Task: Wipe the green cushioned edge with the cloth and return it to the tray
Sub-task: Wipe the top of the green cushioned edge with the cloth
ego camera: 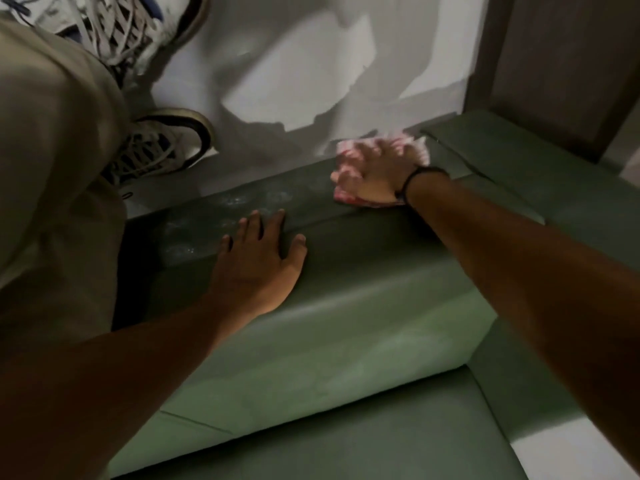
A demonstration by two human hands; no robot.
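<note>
The green cushioned edge (346, 258) runs from lower left to upper right across the view. My right hand (375, 174) presses a pink and white cloth (346, 147) flat onto the top of that edge near its far end; the hand is blurred. My left hand (259, 258) lies flat on the cushion top with its fingers spread and nothing in it. Pale wet streaks (239, 202) show on the cushion just beyond the left fingers. No tray is in view.
A white floor (311, 64) lies beyond the cushion. Two laced sneakers (156, 150) and beige trouser legs (52, 168) of a person stand at the left. A brown panel (561, 64) rises at the upper right. A green seat (381, 438) sits below.
</note>
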